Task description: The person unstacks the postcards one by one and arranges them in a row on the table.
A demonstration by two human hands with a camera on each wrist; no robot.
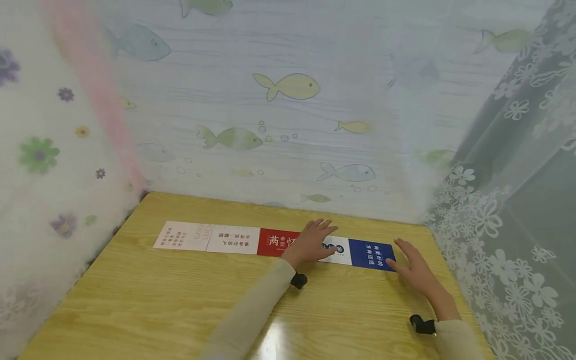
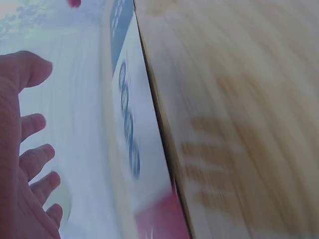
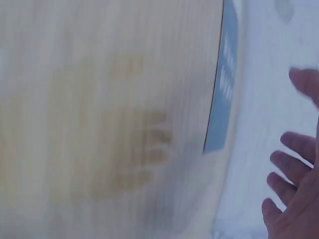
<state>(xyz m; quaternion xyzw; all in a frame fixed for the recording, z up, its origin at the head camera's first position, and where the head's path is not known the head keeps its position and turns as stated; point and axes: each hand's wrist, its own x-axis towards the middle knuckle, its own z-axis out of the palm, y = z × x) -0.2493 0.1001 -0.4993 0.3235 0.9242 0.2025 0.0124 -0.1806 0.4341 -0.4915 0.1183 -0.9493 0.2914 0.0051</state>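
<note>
A row of printed paper cards lies end to end across the table: a pink card [image 1: 182, 237], a white card [image 1: 236, 241], a red card [image 1: 268, 241], a white card with dark blue circles [image 1: 344, 258] and a blue card [image 1: 366, 254]. I cannot tell whether they are joined. Over the red card and the circle card is my left hand [image 1: 310, 241], fingers spread, hiding part of both. My right hand [image 1: 416, 269] is at the blue card's right end, fingers apart. Both wrist views show the hands holding nothing, seemingly raised above the table.
The wooden table [image 1: 180, 300] runs back to a pale curtain [image 1: 216, 175] printed with fish. Flowered cloth [image 1: 40, 210] hangs on the left, white lace [image 1: 513, 270] on the right. Each wrist carries a small black device [image 1: 422, 325].
</note>
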